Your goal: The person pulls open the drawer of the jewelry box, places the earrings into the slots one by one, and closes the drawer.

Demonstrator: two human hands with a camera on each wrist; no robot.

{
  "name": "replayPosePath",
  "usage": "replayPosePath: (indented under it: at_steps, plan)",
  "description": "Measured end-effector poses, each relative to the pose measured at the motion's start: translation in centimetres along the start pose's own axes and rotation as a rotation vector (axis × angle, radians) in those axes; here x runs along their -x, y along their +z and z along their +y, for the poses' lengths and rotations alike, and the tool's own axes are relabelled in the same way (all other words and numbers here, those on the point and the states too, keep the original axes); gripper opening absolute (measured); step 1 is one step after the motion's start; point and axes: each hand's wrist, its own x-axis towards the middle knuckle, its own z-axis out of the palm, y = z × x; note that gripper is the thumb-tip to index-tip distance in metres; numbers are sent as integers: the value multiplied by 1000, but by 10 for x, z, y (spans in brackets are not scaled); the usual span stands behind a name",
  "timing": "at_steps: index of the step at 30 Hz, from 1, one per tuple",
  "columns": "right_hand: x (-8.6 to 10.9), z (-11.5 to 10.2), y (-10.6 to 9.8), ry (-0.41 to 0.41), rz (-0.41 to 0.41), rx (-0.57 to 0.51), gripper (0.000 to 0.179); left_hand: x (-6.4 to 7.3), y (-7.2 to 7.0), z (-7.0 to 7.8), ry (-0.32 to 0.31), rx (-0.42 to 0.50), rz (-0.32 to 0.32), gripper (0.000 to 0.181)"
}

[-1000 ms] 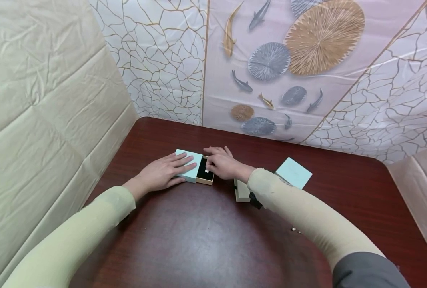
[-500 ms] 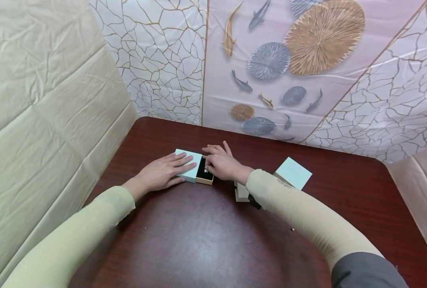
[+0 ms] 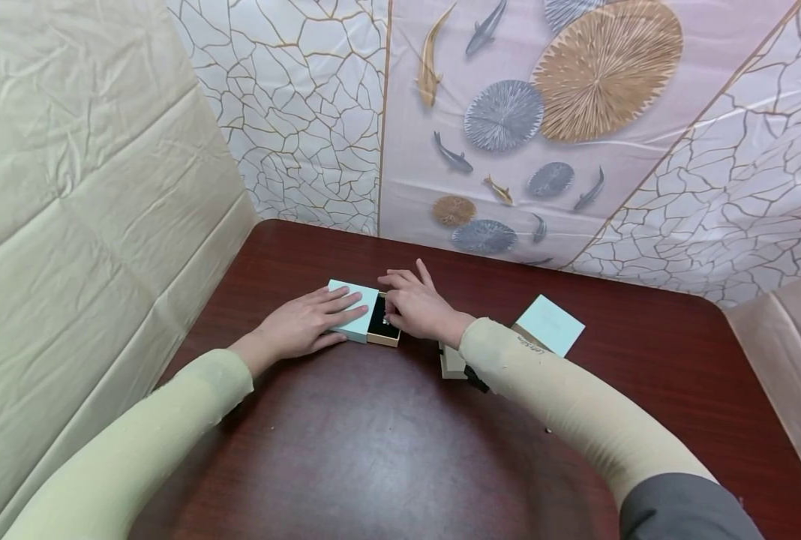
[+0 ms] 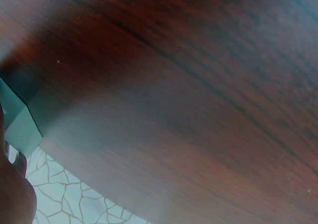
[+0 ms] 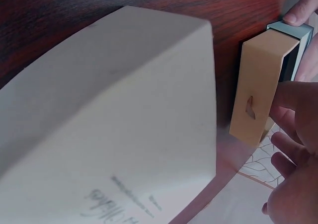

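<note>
A light blue box sleeve [image 3: 371, 298] lies on the table, with its tan drawer [image 3: 383, 340] pulled partly out to the right. My left hand [image 3: 302, 324] rests on top of the sleeve, fingers spread straight. In the drawer's black lining [image 3: 377, 330] is a small white ornament [image 3: 385, 320], its exact kind too small to make out. My right hand [image 3: 419, 307] reaches down into the drawer and pinches at the ornament with thumb and index finger, other fingers raised. The right wrist view shows the drawer front [image 5: 248, 85] with a small ribbon pull.
Partly under my right forearm stands a pale box [image 3: 451, 364], seen large with printed lettering in the right wrist view. A light blue square piece [image 3: 552, 326] lies to its right. One tiny bit [image 3: 547, 430] lies beside the right sleeve. Patterned cloth walls border the table.
My right hand has shifted slightly left, with its index side tilting and outer fingers lifting higher. The left hand, sleeve and drawer stay where they were.
</note>
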Motion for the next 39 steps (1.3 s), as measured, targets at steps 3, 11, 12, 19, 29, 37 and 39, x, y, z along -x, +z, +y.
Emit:
replayPosePath:
  at_steps: [3, 11, 12, 19, 29, 37, 39]
  plan:
    - [1, 0, -1, 0, -4, -5, 18, 0, 0, 0, -3, 2, -9, 58]
    - [4, 5, -6, -4, 25, -20, 15, -2, 0, 1, -3, 5, -12, 58]
    - [5, 6, -8, -2, 29, -21, 15, -2, 0, 0, -4, 3, -13, 58]
    - [12, 12, -20, 19, 22, -42, 11, -2, 1, -1, -1, -11, -19, 58]
    - [23, 18, -25, 15, 13, -35, 12, -1, 1, -1, -3, -14, -23, 58]
    - [29, 23, -24, 26, 27, -33, 15, -1, 2, -2, -6, -13, -22, 60]
    - [30, 24, -23, 27, 28, -36, 16, -1, 2, -2, -11, -13, -28, 60]
